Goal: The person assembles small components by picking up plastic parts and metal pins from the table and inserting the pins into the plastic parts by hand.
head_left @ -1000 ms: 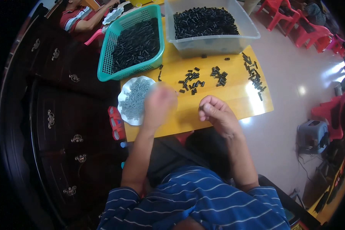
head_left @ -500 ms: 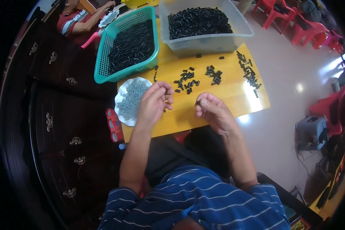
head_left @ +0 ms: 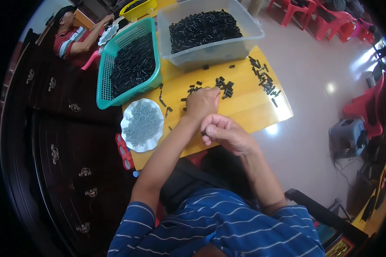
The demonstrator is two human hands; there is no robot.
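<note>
Head view: a small dark piece [head_left: 203,133] sits over the near part of the yellow surface [head_left: 240,107], pinched between thumb and fingers of the right hand [head_left: 227,133], whose forearm angles in from the lower right. The left hand [head_left: 203,103] reaches forward past it, back upward, over the near part of a cluster of loose black pieces [head_left: 195,88]; its fingertips are hidden, so I cannot tell whether they grip anything. Half a second ago, that hand was beside the white scalloped dish [head_left: 161,128], fingers curled loosely; it has since swung forward and right, uncovering a few black pieces near the dish, while the right hand keeps its pinch. Farther out stand a green basket [head_left: 158,58] and a translucent bin [head_left: 216,54], both filled with black pieces.
</note>
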